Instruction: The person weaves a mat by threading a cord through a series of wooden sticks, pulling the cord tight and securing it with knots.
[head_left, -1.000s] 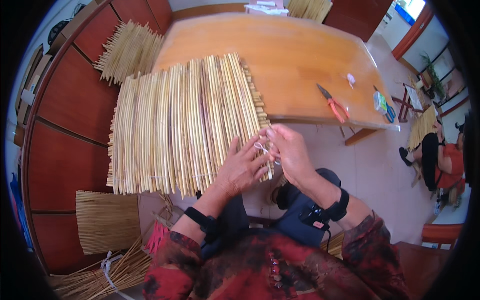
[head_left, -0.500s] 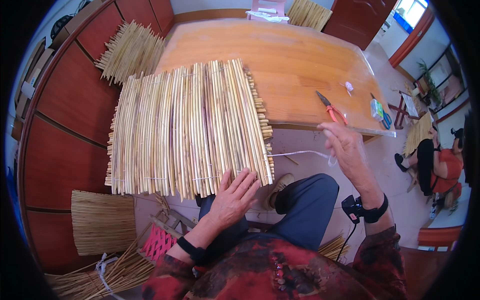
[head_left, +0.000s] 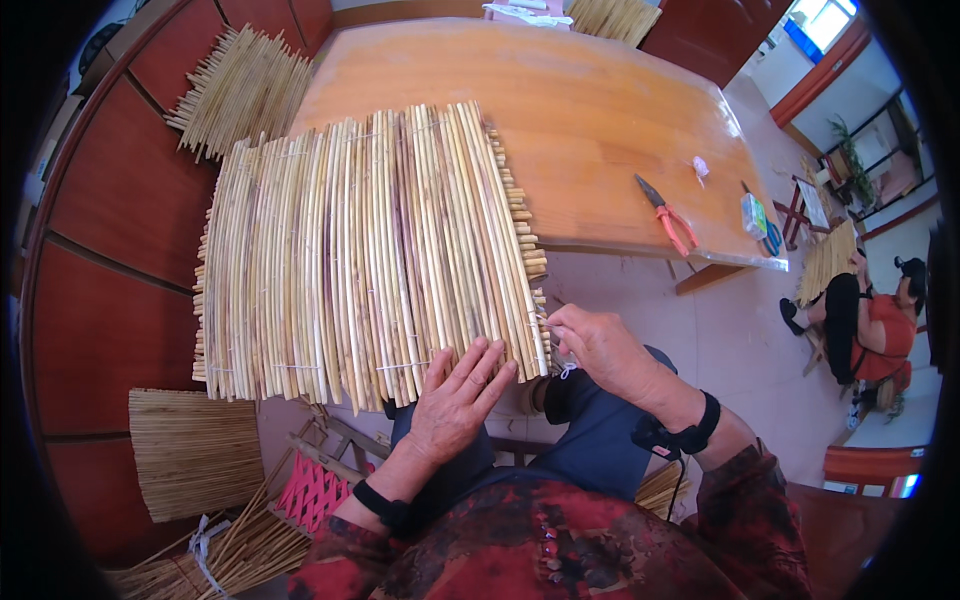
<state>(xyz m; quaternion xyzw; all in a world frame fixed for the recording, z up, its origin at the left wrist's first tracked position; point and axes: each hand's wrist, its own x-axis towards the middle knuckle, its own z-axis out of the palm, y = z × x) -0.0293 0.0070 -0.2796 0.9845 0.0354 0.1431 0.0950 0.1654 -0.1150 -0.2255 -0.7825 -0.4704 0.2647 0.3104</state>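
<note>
A mat of pale reed stalks (head_left: 340, 260), bound with rows of white stitching, lies over the table's near left part and juts toward my lap. More stalk ends show beneath its right edge. My left hand (head_left: 460, 402) rests flat on the mat's near edge, fingers spread. At the right edge, my right hand (head_left: 600, 350) has its fingertips pinched together against the stalks. A thin white string (head_left: 568, 370) hangs in a small loop under those fingers. The exact pinch point is partly hidden.
On the wooden table (head_left: 580, 120) lie red-handled pliers (head_left: 665, 215), a crumpled pink bit (head_left: 700, 167), a small box (head_left: 753, 216) and blue-handled scissors (head_left: 772, 240). Other reed mats (head_left: 190, 450) lean at left. Bundled reeds (head_left: 240, 555) lie below. A person (head_left: 880, 325) sits at far right.
My right hand has come left and down from beside the table to the mat's right edge. The string, stretched out before, now hangs in a loop. My left hand stays on the mat.
</note>
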